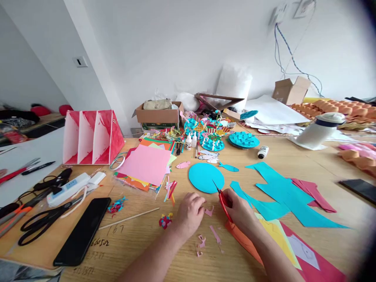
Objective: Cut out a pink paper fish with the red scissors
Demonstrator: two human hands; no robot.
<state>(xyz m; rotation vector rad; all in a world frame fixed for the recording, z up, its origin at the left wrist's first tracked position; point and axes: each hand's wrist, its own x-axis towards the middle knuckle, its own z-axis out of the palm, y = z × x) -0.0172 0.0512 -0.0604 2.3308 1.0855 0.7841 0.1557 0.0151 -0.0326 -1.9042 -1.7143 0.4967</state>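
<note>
My right hand (pixel 239 209) grips a pair of red-handled scissors (pixel 223 204), whose dark pointed tips lie over the lower edge of a blue paper oval (pixel 205 177). My left hand (pixel 190 213) rests low over the table with its fingers curled together; what they hold, if anything, is hidden. Right by its fingertips is a pink paper scrap (pixel 209 211). More pink scraps (pixel 201 240) lie between my forearms. Beyond the oval are a pink paper fish (pixel 183 165) and a blue paper fish (pixel 229 167). Blue paper offcuts (pixel 282 196) spread to the right of my right hand.
A stack of coloured paper (pixel 147 164) lies left of the oval. Farther left are a black phone (pixel 84 231), black scissors (pixel 44 223) and a power strip (pixel 69 190). Glue bottles (pixel 188 142) and decorated blue discs (pixel 243 140) stand behind. A wooden stick (pixel 129 218) lies near my left arm.
</note>
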